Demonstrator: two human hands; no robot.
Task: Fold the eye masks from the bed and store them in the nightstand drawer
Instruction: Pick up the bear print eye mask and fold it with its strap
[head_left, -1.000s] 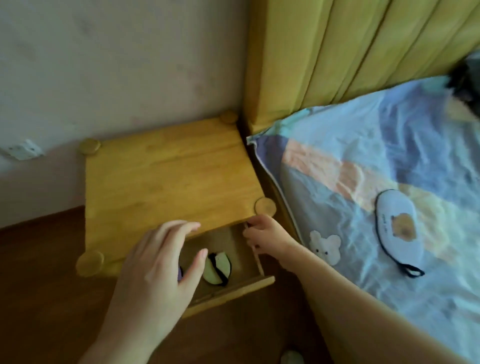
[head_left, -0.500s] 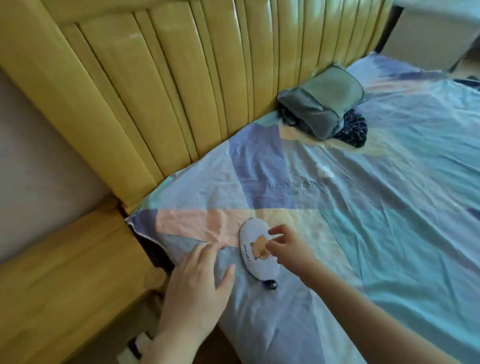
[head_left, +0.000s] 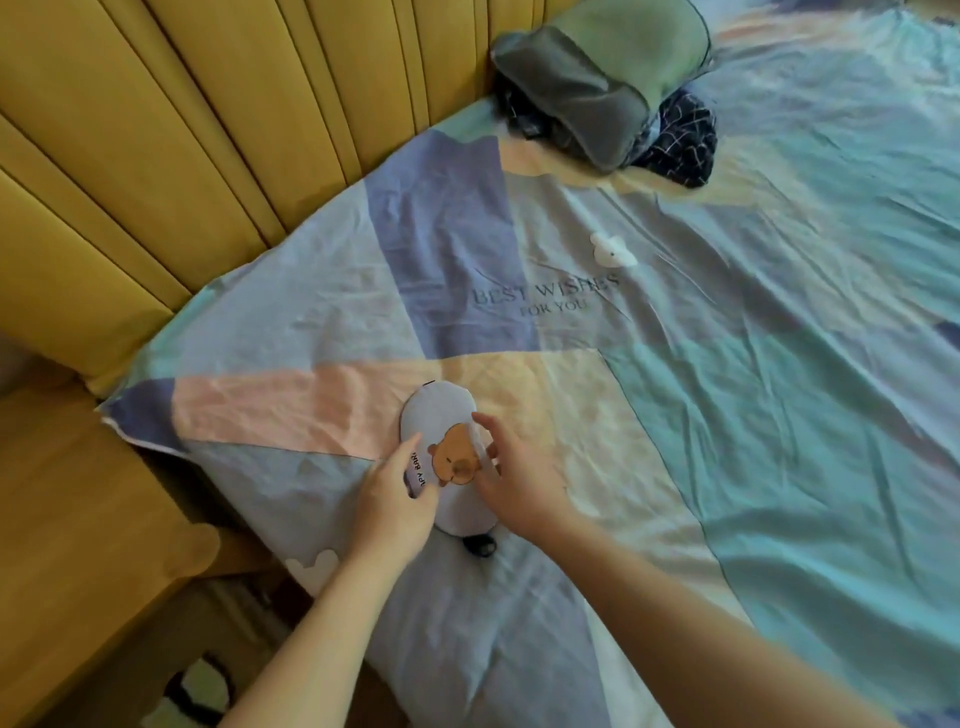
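light: soft, even daylight | shadows: faint | focus: slightly soft (wide-angle edge bending)

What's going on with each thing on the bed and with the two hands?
Eye mask: flat on the sheet, not folded yet.
Strap: sticks out at the mask's near end.
Left hand: on the mask's left edge.
Right hand: lifting the mask's right edge.
Pillow: against the headboard.
Sheet: spread out, wrinkled.

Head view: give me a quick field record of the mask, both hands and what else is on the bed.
mask: pale blue oval fabric eye mask with brown bear print, flat on patchwork bedsheet
strap: black, showing at near end
left hand: fingers at mask's left edge
right hand: fingers at right edge, lifting it
far end: grey-green pillow, dark checked cloth
fold: not yet done
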